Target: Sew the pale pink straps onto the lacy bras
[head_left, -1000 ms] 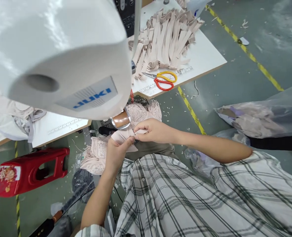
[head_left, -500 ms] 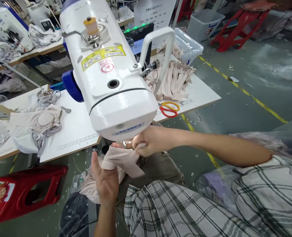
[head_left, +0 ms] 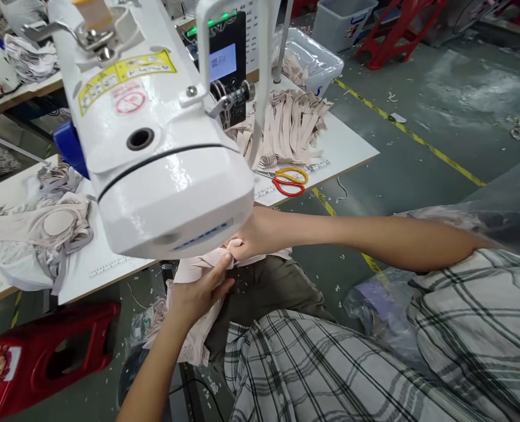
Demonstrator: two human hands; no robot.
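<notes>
A white sewing machine head [head_left: 154, 146] fills the upper left and hides the needle area. Below its front end, my left hand [head_left: 198, 290] grips a piece of beige fabric [head_left: 194, 343] that hangs down past my lap. My right hand [head_left: 253, 234] reaches in from the right and is closed on the same fabric just under the machine; its fingertips are partly hidden by the machine. Both hands meet close together at the fabric's upper edge.
A pile of beige straps [head_left: 286, 126] and yellow-and-red scissors [head_left: 288, 180] lie on the white table [head_left: 352, 152] behind. More fabric pieces [head_left: 44, 225] sit at the left. A red stool [head_left: 44, 351] stands on the floor lower left, a plastic bag [head_left: 383, 316] at my right.
The view has dropped and shifted right. My left hand has closed on the fabric and moved up beside my right hand under the machine.
</notes>
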